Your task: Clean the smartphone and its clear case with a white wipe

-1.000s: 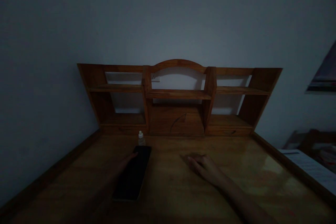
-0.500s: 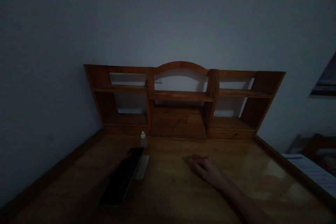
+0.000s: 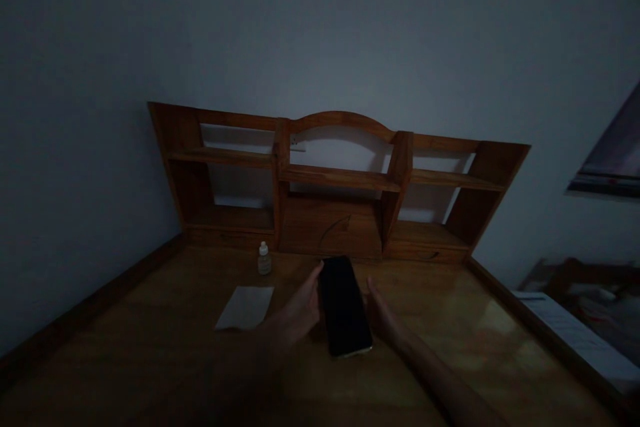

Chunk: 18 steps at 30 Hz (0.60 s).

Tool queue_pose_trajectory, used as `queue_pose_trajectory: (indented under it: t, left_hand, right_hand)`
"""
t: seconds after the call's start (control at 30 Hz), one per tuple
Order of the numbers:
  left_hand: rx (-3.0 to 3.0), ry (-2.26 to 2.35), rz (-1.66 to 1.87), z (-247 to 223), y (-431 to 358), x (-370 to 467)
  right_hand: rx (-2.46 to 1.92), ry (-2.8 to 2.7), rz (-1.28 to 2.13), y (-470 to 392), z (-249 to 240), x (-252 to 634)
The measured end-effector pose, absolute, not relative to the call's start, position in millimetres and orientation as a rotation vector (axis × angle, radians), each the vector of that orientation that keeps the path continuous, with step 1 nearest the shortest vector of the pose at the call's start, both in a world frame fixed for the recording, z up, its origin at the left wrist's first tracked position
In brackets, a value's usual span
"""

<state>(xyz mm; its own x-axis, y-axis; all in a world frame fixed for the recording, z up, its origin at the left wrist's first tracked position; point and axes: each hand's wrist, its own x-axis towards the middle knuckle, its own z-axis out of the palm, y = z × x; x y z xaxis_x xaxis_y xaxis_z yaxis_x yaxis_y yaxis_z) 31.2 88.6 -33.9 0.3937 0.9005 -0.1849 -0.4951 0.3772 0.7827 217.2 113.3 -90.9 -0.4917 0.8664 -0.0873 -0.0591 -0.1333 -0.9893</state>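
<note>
Head view: right of and nearer than the small bottle (image 3: 265,262), the black phone (image 3: 345,307) is grasped edgewise by the left hand (image 3: 304,305), seemingly so its face is left uncovered; whether the right hand (image 3: 383,319) grips it cannot be told.

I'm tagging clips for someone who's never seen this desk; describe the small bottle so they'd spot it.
Find the wooden shelf unit across the desk. In front of its left section, beyond the white sheet, stands the bottle. Its white cap and upright stance set it apart from the flat sheet and the dark phone.
</note>
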Motion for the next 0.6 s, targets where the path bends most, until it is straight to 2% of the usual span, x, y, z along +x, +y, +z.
queue_pose_trajectory:
  t: [0.13,0.33,0.6]
  left_hand:
    - [0.638,0.52,1.011,-52,99,43]
    - [0.637,0.521,1.029,-74,119,48]
    - [0.646,0.705,1.198,-83,121,53]
  right_hand:
    - [-0.893,-1.251,1.72,116,-85,218]
    - [-0.962,-1.207,1.669,111,-90,217]
    - [-1.045,-1.112,1.487,100,-94,205]
